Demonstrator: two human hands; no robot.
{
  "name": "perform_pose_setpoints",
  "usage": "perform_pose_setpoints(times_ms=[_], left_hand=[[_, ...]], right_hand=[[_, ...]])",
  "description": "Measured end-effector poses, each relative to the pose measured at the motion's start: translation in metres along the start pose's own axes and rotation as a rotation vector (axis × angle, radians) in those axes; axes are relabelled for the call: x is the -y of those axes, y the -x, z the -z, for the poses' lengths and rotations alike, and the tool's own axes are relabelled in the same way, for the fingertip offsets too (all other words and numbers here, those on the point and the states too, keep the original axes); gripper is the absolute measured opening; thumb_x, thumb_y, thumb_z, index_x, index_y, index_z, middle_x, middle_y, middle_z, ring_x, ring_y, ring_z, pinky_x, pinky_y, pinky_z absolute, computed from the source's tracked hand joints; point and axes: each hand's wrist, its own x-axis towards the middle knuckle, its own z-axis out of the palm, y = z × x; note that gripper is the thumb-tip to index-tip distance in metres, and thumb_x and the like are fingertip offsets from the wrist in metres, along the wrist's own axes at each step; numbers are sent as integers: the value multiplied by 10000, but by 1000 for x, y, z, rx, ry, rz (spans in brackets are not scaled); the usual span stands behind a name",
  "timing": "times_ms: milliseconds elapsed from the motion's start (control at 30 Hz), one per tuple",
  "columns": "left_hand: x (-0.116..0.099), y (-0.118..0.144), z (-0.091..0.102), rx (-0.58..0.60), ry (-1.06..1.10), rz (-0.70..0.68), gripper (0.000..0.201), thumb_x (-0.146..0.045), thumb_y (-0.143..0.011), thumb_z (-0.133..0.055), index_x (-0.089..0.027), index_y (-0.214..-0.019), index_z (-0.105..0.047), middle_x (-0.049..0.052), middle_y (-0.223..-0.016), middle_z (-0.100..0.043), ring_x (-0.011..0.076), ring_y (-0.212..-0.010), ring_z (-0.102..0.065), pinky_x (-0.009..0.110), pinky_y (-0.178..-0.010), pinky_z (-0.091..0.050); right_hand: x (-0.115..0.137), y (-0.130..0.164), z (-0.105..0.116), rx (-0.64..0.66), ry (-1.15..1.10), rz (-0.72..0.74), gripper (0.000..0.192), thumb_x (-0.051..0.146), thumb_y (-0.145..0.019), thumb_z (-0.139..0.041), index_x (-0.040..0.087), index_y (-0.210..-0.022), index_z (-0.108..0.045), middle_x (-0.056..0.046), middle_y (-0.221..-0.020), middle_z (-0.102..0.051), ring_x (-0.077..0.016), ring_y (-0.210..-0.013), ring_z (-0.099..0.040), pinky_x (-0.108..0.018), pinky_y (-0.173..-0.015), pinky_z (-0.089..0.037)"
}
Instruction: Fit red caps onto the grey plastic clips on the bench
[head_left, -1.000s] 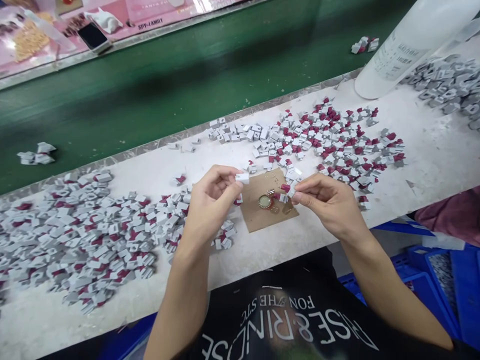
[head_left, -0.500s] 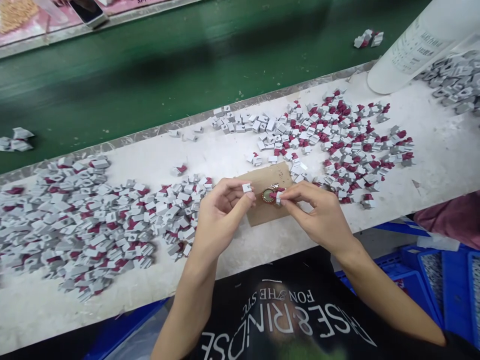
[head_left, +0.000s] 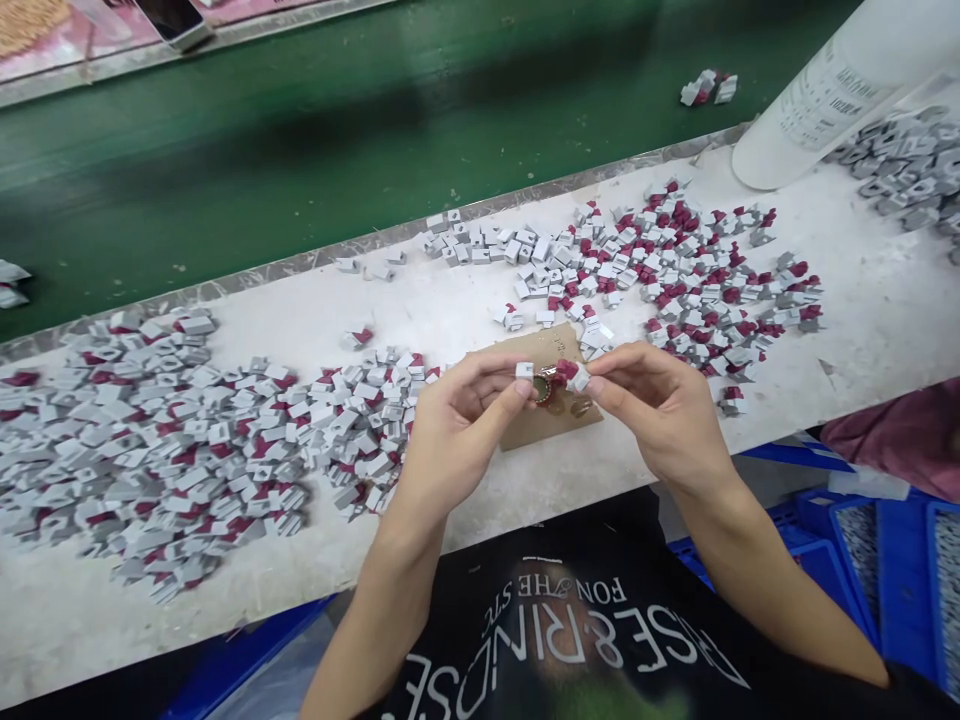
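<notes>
A: Nearest the camera, the left hand (head_left: 457,435) pinches 1 small white piece (head_left: 523,371) between thumb and forefinger. The right hand (head_left: 660,415) grips a second white piece with a maroon part (head_left: 574,376) the same way. The 2 pieces sit just apart, above the brown card (head_left: 536,425).

B: And under them?

A: A small round gold-rimmed item (head_left: 541,388) lies on that card, partly hidden by the fingertips. I cannot tell what it is.

B: What might go wrong?

A: I'd say the pieces are tiny, so a loose pinch could drop one into the heaps. Gray-and-maroon piles lie on the white tabletop (head_left: 862,300) to the left (head_left: 172,440) and to the right (head_left: 675,280), and a fallen piece would be hard to tell apart there.

B: Farther back?

A: A white cylinder (head_left: 840,90) stands at the far right, and beyond the tabletop's edge runs a green belt (head_left: 337,140), which could carry off anything flicked onto it.
</notes>
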Motion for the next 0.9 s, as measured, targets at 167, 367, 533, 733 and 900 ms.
perform_pose_setpoints(times_ms=[167, 367, 533, 733, 900], left_hand=[[-7, -6, -17, 96, 90, 10, 101, -265, -1007, -862, -249, -1105, -850, 51, -1028, -905, 228, -922, -882, 391, -924, -764], [-3, -8, -21, 122, 125, 32, 164, -319, -996, -892, -233, -1126, -845, 71, -1078, -914, 242, -940, -889, 401, -935, -766], [-2, -9, -21, 132, 133, 33, 143, -298, -994, -900, -235, -1115, -856, 63, -1051, -914, 241, -939, -894, 399, -940, -765], [-2, -9, -18, 175, 108, 8, 127, -262, -971, -920, -234, -1091, -885, 69, -1057, -914, 236, -945, -893, 384, -938, -764], [-5, -11, -14, 219, 35, -15, 120, -255, -969, -911, -243, -1084, -880, 74, -1067, -900, 241, -978, -878, 379, -936, -754]], right_hand=[[0, -3, 3, 20, -101, -46, 303, 562, -927, -966, 300, -975, -822, -27, -924, -830, -244, -849, -799, -412, -765, -686], [2, -1, 6, 3, -101, -58, 318, 566, -901, -985, 298, -967, -828, -30, -946, -837, -253, -891, -809, -416, -799, -690], [1, -1, 6, 5, -115, -52, 304, 553, -889, -998, 299, -951, -843, -32, -953, -855, -256, -904, -833, -412, -807, -712], [4, -4, 10, 81, -110, -64, 237, 469, -889, -1016, 291, -960, -877, -32, -955, -880, -242, -909, -861, -381, -823, -734], [8, -6, 14, 169, -84, -73, 273, 487, -879, -1021, 273, -956, -869, -35, -963, -880, -238, -909, -855, -386, -828, -732]])
